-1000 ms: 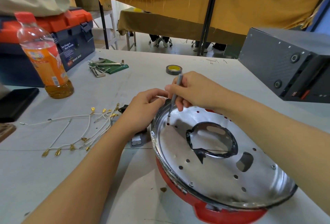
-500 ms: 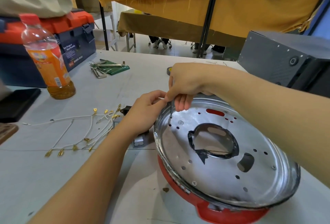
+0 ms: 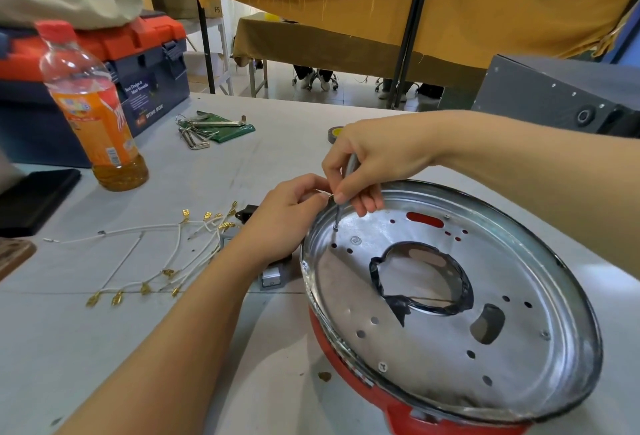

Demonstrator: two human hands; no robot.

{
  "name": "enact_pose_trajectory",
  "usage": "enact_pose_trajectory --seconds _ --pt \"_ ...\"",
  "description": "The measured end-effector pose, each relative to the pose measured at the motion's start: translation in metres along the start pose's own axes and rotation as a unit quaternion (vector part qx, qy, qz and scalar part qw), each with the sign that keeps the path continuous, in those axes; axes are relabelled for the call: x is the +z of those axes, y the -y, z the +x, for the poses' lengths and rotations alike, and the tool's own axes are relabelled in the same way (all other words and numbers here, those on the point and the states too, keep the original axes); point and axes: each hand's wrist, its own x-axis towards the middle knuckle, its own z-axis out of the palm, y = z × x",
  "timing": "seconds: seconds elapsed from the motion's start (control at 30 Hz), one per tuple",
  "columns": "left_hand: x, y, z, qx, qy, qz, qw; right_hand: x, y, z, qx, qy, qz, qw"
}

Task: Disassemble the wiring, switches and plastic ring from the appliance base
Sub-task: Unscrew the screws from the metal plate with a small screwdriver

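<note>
Appliance base (image 3: 450, 410), rigid and slick-rimmed, is steadied at its far-left rim by the left hand (image 3: 287, 216) while a screwdriver (image 3: 344, 192) is pinched there by the right hand (image 3: 367, 160).
</note>
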Motion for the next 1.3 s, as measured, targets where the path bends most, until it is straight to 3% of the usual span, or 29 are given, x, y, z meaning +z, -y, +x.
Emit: enact_pose_trajectory --seconds 0.17,0.37,0.5,0.67,0.93,1.1,1.3 --pt "0.000 0.000 0.000 0.006 0.004 0.008 1.000 0.001 0.001 -0.004 0.043 -0.023 0.010 0.999" --pt "0.000 0.002 0.001 0.004 0.010 -0.007 1.000 0.035 0.004 0.004 0.076 -0.224 0.009 0.972" --pt "0.000 0.002 0.001 0.001 0.001 -0.005 1.000 0.042 0.009 0.004 0.057 -0.265 -0.013 0.962" --pt "0.000 0.001 0.000 0.001 0.006 -0.012 1.000 0.039 0.001 -0.003 0.014 -0.245 0.023 0.969" --pt "0.000 -0.001 -0.002 0.003 0.012 -0.008 1.000 0.025 -0.012 -0.016 -0.060 -0.139 0.024 0.988" --pt "0.000 -0.001 -0.002 0.000 0.008 0.004 1.000 0.009 -0.011 -0.009 -0.023 -0.071 -0.009 0.997" --pt "0.000 -0.002 -0.003 -0.006 0.004 0.008 1.000 0.013 -0.008 -0.007 0.084 -0.140 -0.090 0.983"
